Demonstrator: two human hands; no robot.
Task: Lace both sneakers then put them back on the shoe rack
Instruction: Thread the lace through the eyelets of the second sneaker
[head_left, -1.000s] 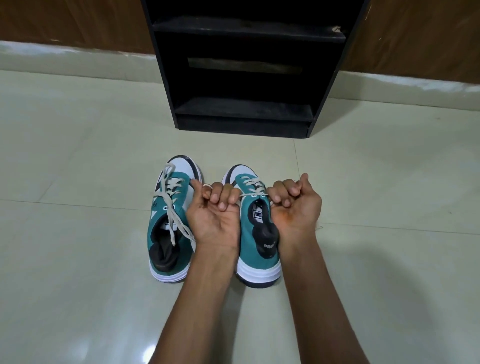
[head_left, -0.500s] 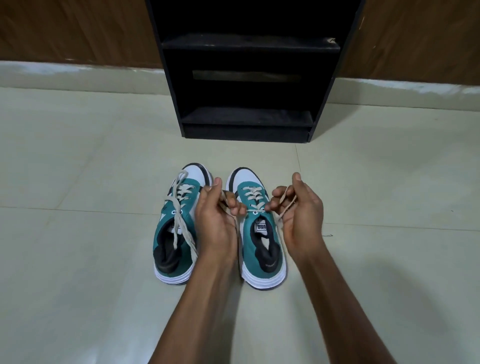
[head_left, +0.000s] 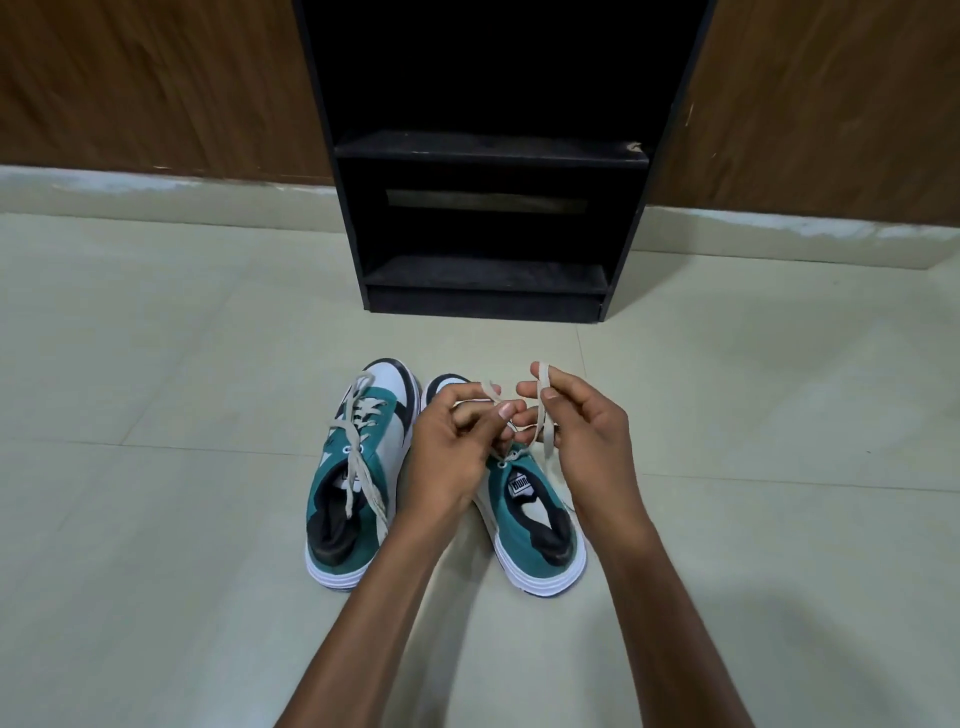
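Sneakers on the floor, side by side, toes toward the shoe rack (head_left: 488, 218), neither on a shelf. Right sneaker (head_left: 524, 514): teal suede-look upper, white toe cap with black trim, thick white ribbed sole, black padded collar; white tongue tab carries a black logo patch, lettering upside down from here and too small to read for sure. Left sneaker (head_left: 358, 467): same build, white side panel with black swoosh-like stripe, flat off-white lace threaded through the upper eyelets, both loose ends trailing back over the collar, untied. Left hand (head_left: 452, 457) is over the right sneaker's forefoot, fingers curled, thumb and forefinger pinching one strand of its lace (head_left: 540, 410). Right hand (head_left: 587, 436) pinches the other strand, which loops up over the index fingertip and hangs down across the palm side; so both grips are closed on that flat woven lace, strands crossing between the hands just above the tongue. Rack is black board, matte, dusty on the shelf edges, chipped at the right end of the upper shelf; a pale slot shows in the back panel. Floor (head_left: 156, 519) is glossy pale tile with thin grout lines. Wall behind is brown wood-grain panel above a scuffed light skirting.
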